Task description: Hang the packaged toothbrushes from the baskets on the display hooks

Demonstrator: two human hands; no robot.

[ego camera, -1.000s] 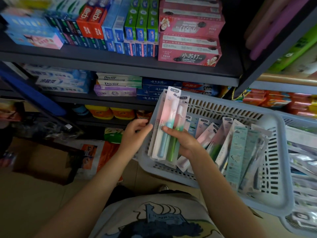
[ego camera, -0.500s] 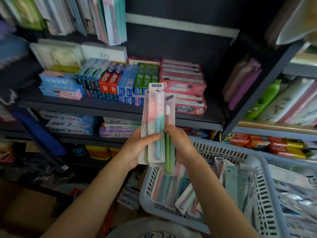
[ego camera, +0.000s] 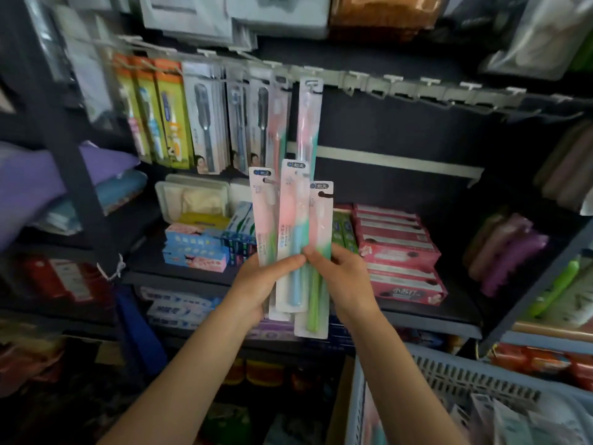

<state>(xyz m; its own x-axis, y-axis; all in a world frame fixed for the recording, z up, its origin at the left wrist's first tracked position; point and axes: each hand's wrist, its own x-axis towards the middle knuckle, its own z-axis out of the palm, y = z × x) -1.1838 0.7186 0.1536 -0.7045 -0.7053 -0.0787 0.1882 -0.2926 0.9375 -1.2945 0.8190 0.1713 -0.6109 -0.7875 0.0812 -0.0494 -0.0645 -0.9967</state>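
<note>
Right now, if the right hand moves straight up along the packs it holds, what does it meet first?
Probably the pink-and-teal packaged toothbrush hanging on the white hook rail, directly above the right hand; depth is unclear, so it might pass in front.

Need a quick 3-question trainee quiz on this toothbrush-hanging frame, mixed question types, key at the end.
1. True or false: both hands grip the fanned toothbrush packs.
2. How many packs show in the fan?
3. The free display hooks lie which way from the hanging pink-and-green pack? A) left B) right

Key: 1 true, left hand and right hand both grip them; 2 three; 3 B.
</note>
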